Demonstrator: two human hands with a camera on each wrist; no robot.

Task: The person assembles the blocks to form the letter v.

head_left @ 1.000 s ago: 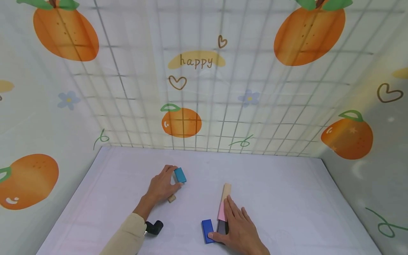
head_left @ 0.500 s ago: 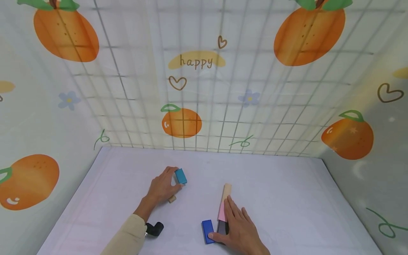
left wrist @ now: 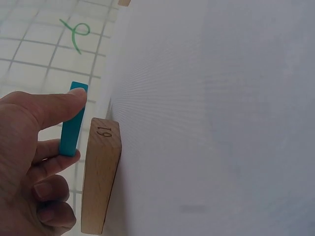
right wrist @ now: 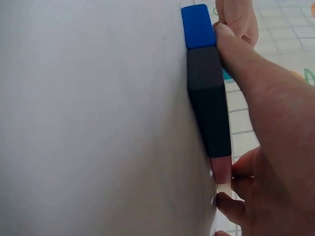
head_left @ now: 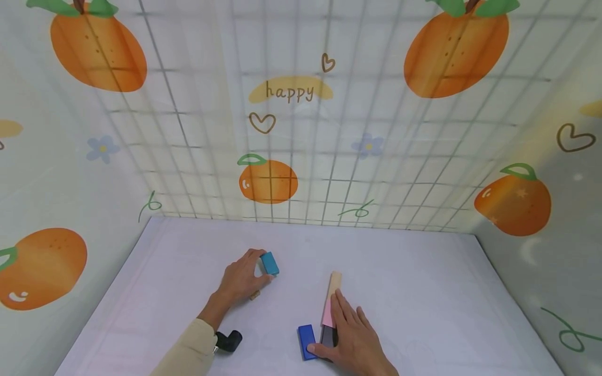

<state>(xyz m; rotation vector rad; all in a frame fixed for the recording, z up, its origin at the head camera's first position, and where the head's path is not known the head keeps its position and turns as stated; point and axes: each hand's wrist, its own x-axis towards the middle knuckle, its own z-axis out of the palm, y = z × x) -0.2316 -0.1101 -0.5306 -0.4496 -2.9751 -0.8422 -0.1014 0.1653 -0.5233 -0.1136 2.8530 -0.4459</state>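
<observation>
Surface (head_left: 414,282): one. Hands: two. Left hand (head_left: 241,277) has eased slightly rightward and nearer the wearer, pinching the cyan block (head_left: 270,263); right hand (head_left: 355,334) unmoved, fingers straight along the row, thumb on the blue block (head_left: 306,339). Judgement: cyan being carried, row being steadied, gap between narrowing. Blocks: six, one per colour. Cream block (head_left: 335,281), pink block (head_left: 326,315), black block (head_left: 327,336) end to end; blue just left of black; cyan well left of the row; wooden block (left wrist: 101,177) beside left hand.
</observation>
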